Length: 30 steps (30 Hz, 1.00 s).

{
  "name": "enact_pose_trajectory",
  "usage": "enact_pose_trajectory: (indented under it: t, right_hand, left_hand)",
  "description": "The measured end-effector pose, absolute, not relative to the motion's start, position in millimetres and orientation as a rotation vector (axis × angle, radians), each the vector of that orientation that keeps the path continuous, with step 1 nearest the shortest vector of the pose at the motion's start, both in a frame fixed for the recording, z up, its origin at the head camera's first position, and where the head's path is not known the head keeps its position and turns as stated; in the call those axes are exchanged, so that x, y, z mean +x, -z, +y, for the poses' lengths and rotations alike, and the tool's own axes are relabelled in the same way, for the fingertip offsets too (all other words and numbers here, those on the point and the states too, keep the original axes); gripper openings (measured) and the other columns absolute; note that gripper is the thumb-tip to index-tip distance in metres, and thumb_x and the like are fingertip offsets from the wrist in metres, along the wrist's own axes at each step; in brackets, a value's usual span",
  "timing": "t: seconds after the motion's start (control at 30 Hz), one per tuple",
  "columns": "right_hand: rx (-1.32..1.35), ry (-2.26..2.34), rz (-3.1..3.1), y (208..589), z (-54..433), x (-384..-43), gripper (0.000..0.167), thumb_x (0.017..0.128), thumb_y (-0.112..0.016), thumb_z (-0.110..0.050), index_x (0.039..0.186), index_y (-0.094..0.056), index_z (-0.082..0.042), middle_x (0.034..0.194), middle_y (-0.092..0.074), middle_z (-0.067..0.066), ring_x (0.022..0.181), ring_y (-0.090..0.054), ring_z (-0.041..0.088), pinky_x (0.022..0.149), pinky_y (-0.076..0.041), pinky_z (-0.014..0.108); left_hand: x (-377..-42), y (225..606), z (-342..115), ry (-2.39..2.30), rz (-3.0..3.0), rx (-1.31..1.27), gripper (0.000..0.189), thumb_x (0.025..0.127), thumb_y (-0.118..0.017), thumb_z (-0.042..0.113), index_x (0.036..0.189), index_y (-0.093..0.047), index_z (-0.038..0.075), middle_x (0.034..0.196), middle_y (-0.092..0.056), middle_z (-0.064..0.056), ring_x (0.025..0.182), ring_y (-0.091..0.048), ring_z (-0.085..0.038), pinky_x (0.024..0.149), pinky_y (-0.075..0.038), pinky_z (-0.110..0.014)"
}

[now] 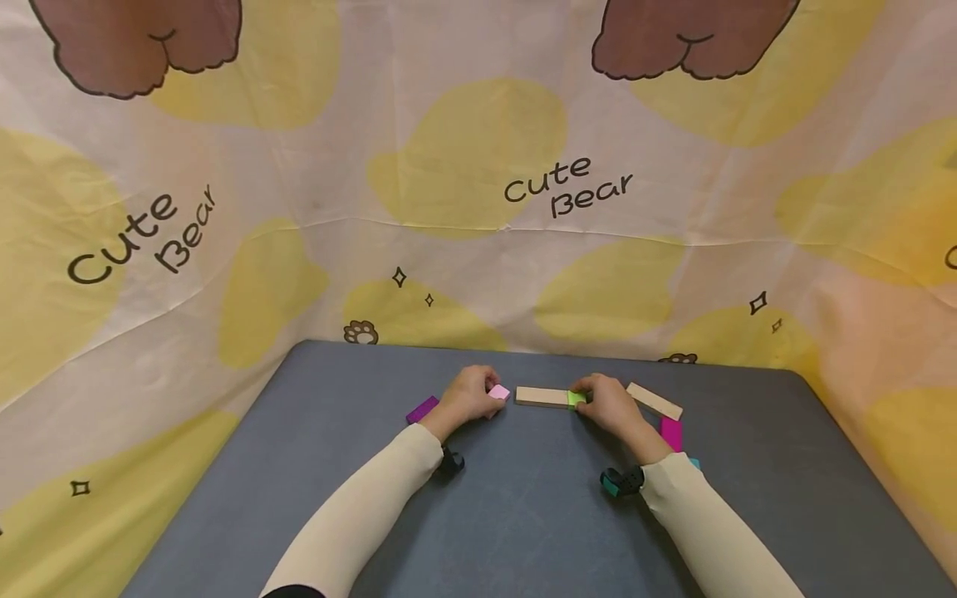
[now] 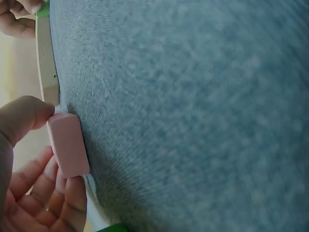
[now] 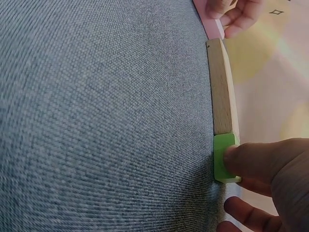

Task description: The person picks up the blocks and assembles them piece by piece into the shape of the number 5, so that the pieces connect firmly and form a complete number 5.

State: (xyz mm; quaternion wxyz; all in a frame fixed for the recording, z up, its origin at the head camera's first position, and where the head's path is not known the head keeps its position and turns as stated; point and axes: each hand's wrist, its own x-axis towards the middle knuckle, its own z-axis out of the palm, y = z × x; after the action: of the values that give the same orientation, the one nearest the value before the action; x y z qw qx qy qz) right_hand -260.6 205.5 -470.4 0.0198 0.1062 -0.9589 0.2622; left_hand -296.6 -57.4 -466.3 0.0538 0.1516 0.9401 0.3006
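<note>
Across a grey table (image 1: 523, 515), faces a printed cloth (image 1: 463, 199). Pinches a pink block (image 2: 69, 145) in the left hand (image 1: 471, 392), just left of a wooden plank (image 1: 542, 397), seemingly for fine placing; pinches a green block (image 3: 223, 152) in the right hand (image 1: 609, 405) against the other end, apparently steadying both.

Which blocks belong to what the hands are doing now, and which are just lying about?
In the job:
- pink block, left hand
- green block, right hand
- wooden block between them

Apparently idle, though possibly part of the job:
- purple block
- angled wooden block
- magenta block
- blue block
</note>
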Motion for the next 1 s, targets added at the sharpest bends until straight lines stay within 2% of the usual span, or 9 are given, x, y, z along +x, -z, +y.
enact_pose_trajectory:
  t: [0.1,0.2,0.37,0.57,0.87,1.0]
  right_hand:
    - [0.331,-0.811,-2.978,471.0,205.2,-261.0,0.026,0.082,-0.072,-0.008,0.108,-0.072,-0.005,0.113,-0.065,0.017,0.095,-0.064,0.03,0.076,-0.052,0.045]
    - [0.337,-0.813,-2.978,471.2,205.4,-261.2,0.025,0.083,-0.071,-0.008,0.108,-0.072,-0.005,0.114,-0.065,0.017,0.096,-0.064,0.031,0.077,-0.052,0.045]
    - [0.348,-0.818,-2.981,470.8,205.8,-262.1,0.026,0.083,-0.071,-0.008,0.108,-0.072,-0.004,0.113,-0.065,0.017,0.095,-0.064,0.03,0.076,-0.052,0.044]
    - [0.363,-0.807,-2.978,470.3,205.7,-263.3,0.025,0.083,-0.071,-0.008,0.107,-0.072,-0.005,0.11,-0.066,0.016,0.094,-0.064,0.03,0.076,-0.052,0.045]
    - [0.353,-0.805,-2.981,470.8,204.6,-262.6,0.025,0.083,-0.071,-0.008,0.108,-0.072,-0.005,0.111,-0.066,0.016,0.097,-0.064,0.032,0.079,-0.051,0.047]
    - [0.334,-0.807,-2.983,471.0,204.3,-261.8,0.025,0.082,-0.071,-0.008,0.107,-0.072,-0.005,0.111,-0.066,0.015,0.098,-0.063,0.032,0.079,-0.051,0.048]
  left_hand:
    - [-297.2,466.8,-58.4,-0.901,2.856,0.473,0.033,0.078,-0.077,0.025,0.104,-0.067,0.008,0.092,-0.065,-0.003,0.075,-0.057,-0.011,0.068,-0.048,-0.025]
    - [-299.3,465.9,-61.2,-0.853,2.851,0.54,0.035,0.079,-0.076,0.028,0.106,-0.067,0.009,0.096,-0.066,-0.002,0.081,-0.059,-0.011,0.075,-0.05,-0.027]
    - [-302.3,460.0,-68.6,-0.729,2.824,0.702,0.047,0.077,-0.076,0.027,0.118,-0.065,0.008,0.113,-0.065,-0.005,0.098,-0.059,-0.016,0.088,-0.049,-0.033]
    - [-304.7,451.6,-75.9,-0.502,2.789,0.833,0.056,0.076,-0.075,0.023,0.129,-0.06,0.015,0.127,-0.059,-0.004,0.107,-0.056,-0.02,0.09,-0.047,-0.038]
    - [-305.5,453.0,-76.5,-0.44,2.761,0.85,0.054,0.077,-0.073,0.024,0.13,-0.06,0.017,0.134,-0.056,-0.006,0.12,-0.053,-0.023,0.1,-0.044,-0.041]
    - [-303.6,455.2,-73.8,-0.471,2.782,0.837,0.052,0.078,-0.074,0.03,0.127,-0.061,0.016,0.13,-0.058,-0.006,0.116,-0.055,-0.022,0.098,-0.045,-0.041]
